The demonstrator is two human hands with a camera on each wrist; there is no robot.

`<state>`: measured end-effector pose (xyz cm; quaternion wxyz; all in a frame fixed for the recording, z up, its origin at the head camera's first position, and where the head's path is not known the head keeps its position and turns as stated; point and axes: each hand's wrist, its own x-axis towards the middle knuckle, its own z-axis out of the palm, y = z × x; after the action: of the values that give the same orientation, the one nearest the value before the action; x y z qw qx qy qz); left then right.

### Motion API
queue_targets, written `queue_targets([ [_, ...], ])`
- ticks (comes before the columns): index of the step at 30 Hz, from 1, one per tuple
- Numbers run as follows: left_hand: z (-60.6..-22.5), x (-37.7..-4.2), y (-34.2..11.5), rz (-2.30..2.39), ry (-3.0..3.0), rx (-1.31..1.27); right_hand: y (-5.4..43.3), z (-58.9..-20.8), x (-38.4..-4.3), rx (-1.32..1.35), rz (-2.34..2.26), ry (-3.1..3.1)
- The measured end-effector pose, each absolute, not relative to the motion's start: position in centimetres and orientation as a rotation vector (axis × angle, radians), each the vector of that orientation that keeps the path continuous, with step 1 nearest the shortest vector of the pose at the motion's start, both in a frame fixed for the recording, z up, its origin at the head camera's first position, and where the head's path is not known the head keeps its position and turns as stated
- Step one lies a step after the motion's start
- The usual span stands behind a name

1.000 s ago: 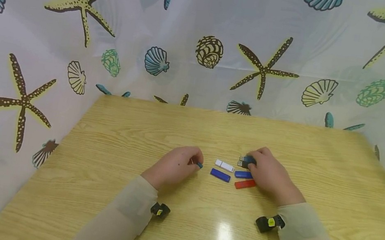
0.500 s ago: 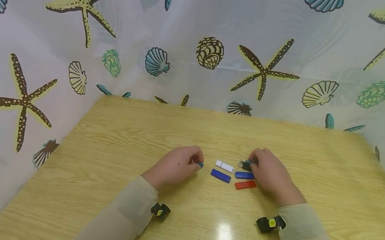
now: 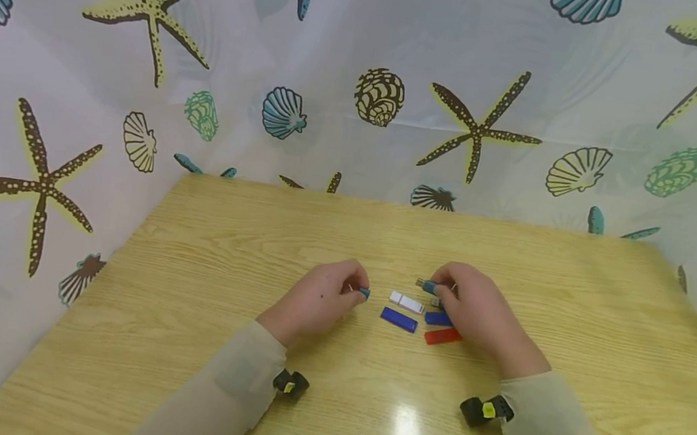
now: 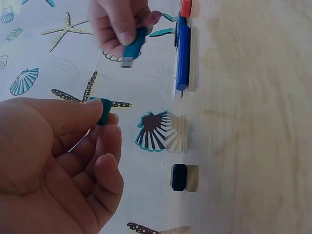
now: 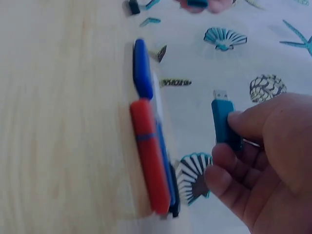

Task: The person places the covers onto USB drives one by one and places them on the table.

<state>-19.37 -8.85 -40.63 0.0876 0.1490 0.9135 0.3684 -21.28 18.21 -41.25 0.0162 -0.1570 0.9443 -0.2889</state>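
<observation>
My left hand (image 3: 318, 296) pinches a small teal USB cap (image 4: 104, 111) between thumb and fingertips, above the table. In my right hand (image 3: 479, 312) is a teal USB flash drive (image 5: 224, 122), pinched near its rear with the bare metal plug pointing at the left hand. The two pieces are apart. Below and between the hands lie a white USB drive (image 3: 406, 302), a dark blue one (image 3: 398, 320), another blue one (image 3: 438, 319) and a red one (image 3: 442, 336). A black drive (image 5: 173, 190) lies partly hidden beside them under the right hand.
A small black cap (image 4: 179, 177) stands on the wooden table (image 3: 252, 226) near the left hand; the head view does not show it. A sheet (image 3: 318, 55) printed with starfish and shells hangs around the table's back and sides.
My right hand has lifted the teal flash drive off the black one and moved it left, turning its plug toward the left hand. The left hand, holding the cap, has risen slightly.
</observation>
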Motion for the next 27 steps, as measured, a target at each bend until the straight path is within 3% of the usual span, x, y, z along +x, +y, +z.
queue_targets([
  [10,-40.6,-19.2,-8.6,1.210,2.688,0.496,15.4,-39.9,-19.4,-0.751,-1.025,2.825],
  [27,-40.6,-18.7,-8.1,1.298,2.626,0.581,14.6,-39.8,-18.6,-0.807,-1.041,2.781],
])
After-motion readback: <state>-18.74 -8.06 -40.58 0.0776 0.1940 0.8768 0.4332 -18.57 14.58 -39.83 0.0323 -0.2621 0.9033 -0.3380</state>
